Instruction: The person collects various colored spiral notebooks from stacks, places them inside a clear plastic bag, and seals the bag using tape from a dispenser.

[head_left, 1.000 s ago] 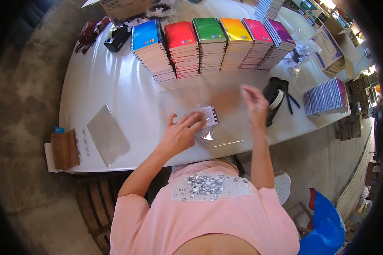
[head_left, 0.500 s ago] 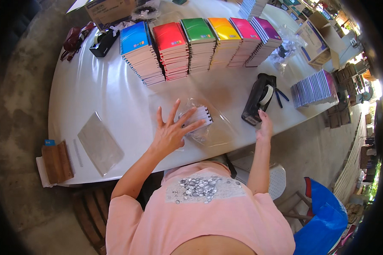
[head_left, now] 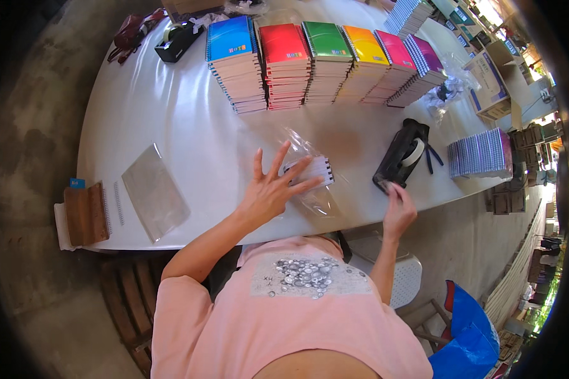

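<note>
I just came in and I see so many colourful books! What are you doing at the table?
A person in a pink shirt stands at a white table. The left hand lies spread flat on a small spiral notebook inside a clear plastic bag. The right hand reaches to the near end of a black tape dispenser. Farther back stand stacks of notebooks with blue, red, green, yellow, pink and purple covers. To the left lies a pile of empty clear bags.

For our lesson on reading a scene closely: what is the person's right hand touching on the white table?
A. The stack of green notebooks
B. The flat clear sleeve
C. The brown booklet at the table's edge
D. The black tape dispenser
D: the right hand rests at the near end of the black tape dispenser, away from the other things.
</note>
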`<state>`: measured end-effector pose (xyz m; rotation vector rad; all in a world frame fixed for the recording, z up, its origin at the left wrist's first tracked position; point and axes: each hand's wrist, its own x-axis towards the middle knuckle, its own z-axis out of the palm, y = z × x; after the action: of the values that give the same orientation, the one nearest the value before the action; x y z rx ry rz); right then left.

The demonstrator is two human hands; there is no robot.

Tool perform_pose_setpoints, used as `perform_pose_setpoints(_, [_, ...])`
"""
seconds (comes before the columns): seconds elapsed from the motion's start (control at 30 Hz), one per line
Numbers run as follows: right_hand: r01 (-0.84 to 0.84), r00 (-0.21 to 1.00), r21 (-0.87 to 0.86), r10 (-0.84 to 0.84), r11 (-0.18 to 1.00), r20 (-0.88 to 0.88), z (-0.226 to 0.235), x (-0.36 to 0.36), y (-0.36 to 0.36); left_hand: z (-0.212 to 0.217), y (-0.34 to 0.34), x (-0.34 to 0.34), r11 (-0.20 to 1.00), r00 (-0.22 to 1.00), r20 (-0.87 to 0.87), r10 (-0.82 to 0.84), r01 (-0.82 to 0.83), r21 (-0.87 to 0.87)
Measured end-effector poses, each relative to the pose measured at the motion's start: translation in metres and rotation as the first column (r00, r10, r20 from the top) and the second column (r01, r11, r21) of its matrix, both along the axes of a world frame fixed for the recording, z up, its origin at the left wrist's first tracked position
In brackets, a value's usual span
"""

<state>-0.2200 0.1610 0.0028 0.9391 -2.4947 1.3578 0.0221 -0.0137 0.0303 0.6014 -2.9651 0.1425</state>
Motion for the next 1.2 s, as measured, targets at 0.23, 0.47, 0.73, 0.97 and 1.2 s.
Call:
perform_pose_setpoints(0.23, [-0.832,0.449,0.002,0.670,0.555,0.592,0.078,0.033,-0.112,-0.001,-0.004,0.000,0.999,1.000,0.012,-0.014,0.015,-0.052])
perform_pose_setpoints(0.47, [-0.419,0.833,0.823,0.524,0.385,0.179,0.105,0.032,-0.141,0.001,-0.002,-0.001,1.000,1.000,0.009,-0.001,0.001,-0.024])
perform_pose_setpoints(0.73, [-0.859,0.335,0.250,0.860,0.446,-0.384,0.019,0.036,-0.090,0.015,-0.008,-0.006,0.868,0.999,0.031,0.041,-0.051,0.493])
perform_pose_setpoints(0.97, [-0.717,0.464,-0.501,0.868,0.485,0.176,0.012,0.034,-0.107,-0.011,-0.012,-0.022,0.766,0.962,-0.202,0.186,-0.013,0.643])
perform_pose_setpoints(1.2, [-0.829,0.330,-0.286,0.834,0.480,0.443,0.014,0.059,-0.108,-0.018,-0.039,-0.038,0.510,0.726,-0.468,0.504,0.188,0.840])
